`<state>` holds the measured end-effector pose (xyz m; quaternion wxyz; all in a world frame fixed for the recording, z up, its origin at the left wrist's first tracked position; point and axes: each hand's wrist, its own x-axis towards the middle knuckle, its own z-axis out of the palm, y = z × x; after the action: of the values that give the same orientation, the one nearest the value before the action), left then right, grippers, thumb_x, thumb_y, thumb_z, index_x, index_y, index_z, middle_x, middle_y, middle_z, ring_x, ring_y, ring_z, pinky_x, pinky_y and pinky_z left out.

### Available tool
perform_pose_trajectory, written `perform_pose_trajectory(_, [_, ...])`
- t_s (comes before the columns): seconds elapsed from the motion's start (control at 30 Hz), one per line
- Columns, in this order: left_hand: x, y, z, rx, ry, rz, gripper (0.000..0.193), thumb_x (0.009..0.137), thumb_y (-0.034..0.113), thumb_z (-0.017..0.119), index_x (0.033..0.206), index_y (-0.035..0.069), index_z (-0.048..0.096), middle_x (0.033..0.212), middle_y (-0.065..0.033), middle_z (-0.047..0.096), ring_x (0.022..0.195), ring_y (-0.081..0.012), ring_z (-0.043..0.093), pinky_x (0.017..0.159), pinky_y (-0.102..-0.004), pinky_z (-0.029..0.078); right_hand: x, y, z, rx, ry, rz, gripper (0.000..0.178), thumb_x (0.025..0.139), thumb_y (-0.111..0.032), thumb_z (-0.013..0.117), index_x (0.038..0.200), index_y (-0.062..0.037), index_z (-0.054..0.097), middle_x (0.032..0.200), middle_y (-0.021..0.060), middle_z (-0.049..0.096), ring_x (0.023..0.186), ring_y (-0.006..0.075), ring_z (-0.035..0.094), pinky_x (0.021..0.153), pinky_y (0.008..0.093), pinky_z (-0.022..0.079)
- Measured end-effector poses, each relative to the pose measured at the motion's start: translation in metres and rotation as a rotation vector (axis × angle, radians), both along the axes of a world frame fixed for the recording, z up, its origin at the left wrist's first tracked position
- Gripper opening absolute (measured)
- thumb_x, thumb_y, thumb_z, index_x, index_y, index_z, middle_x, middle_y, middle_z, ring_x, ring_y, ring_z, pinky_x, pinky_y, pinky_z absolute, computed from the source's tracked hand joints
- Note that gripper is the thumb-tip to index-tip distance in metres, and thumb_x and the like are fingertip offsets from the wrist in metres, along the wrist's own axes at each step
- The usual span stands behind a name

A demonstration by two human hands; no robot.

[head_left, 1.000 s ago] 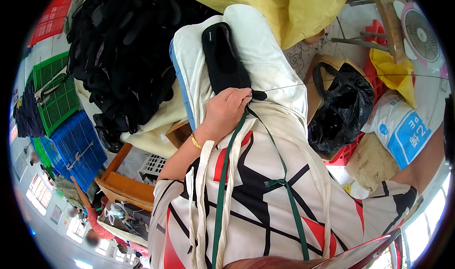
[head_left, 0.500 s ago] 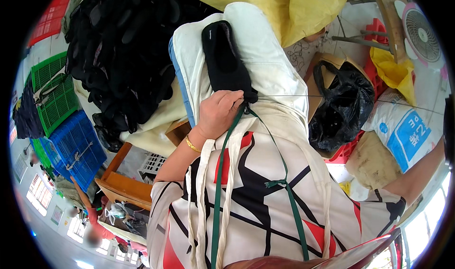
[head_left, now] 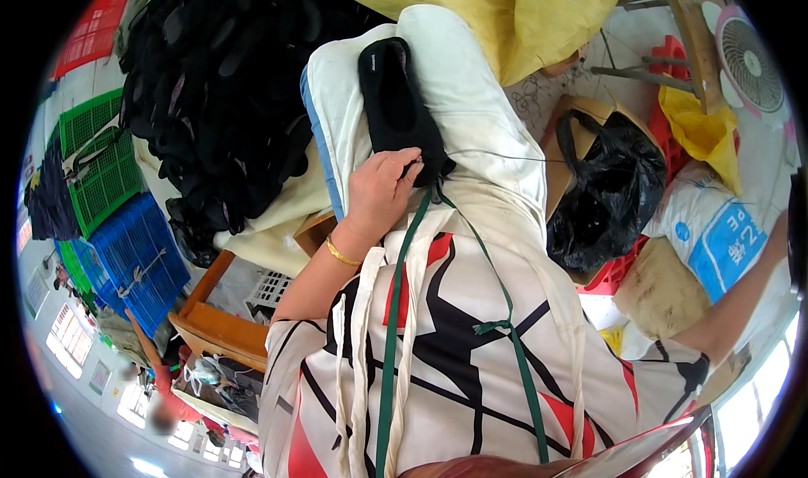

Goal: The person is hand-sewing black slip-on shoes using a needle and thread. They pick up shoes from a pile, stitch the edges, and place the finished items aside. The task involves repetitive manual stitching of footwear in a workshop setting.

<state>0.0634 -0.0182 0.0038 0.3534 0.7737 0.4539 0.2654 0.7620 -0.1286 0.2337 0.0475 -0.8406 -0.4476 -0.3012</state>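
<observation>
A black cloth shoe (head_left: 396,99) lies lengthwise over the white cloth on my lap, its opening facing up. My left hand (head_left: 383,190) holds the end nearest my body, thumb and fingertips pinched together at its edge. From this end a thin dark thread (head_left: 505,155) runs off to the right, slightly curved. My right forearm (head_left: 732,318) stretches far out to the right, and its hand lies beyond the dark rim of the picture. The ends of a green cord (head_left: 388,343) hang over my patterned top just below the shoe.
On my left rises a big heap of black shoes (head_left: 227,82). Green (head_left: 101,167) and blue crates (head_left: 139,259) stand beyond a wooden stool (head_left: 223,331). To the right are a carton with a black plastic bag (head_left: 610,192), a white sack (head_left: 715,225) and a fan (head_left: 749,61).
The thread, earlier taut out to the right rim, now looks slack and curved. My right forearm has shifted slightly. My left hand has moved a little up along the shoe.
</observation>
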Motion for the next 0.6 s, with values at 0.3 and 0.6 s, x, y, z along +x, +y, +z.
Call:
perform_pose_trajectory(0.3, [-0.003,-0.003,-0.008,0.275,0.059,-0.048,0.021,0.077,0.004,0.074,0.097,0.006,0.065,0.086,-0.0058,0.069,0.073,-0.024,0.066,0.062,-0.0328,0.054,-0.378,0.115,-0.19,-0.214,1.772,0.386,0.018,0.095,-0.017,0.067,0.111,-0.0082,0.07,0.086,-0.0044,0.066,0.067,0.004,0.057,0.059,0.0216,0.048])
perform_pose_trajectory(0.6, [-0.004,-0.002,-0.007,0.347,0.117,-0.083,0.024,0.076,0.004,0.074,0.098,0.007,0.065,0.087,-0.0046,0.069,0.072,-0.0207,0.066,0.06,-0.0304,0.054,-0.475,0.131,-0.237,-0.729,1.382,1.058,0.014,0.091,-0.017,0.061,0.103,-0.0118,0.066,0.084,0.0122,0.07,0.076,0.0338,0.067,0.067,0.0417,0.053])
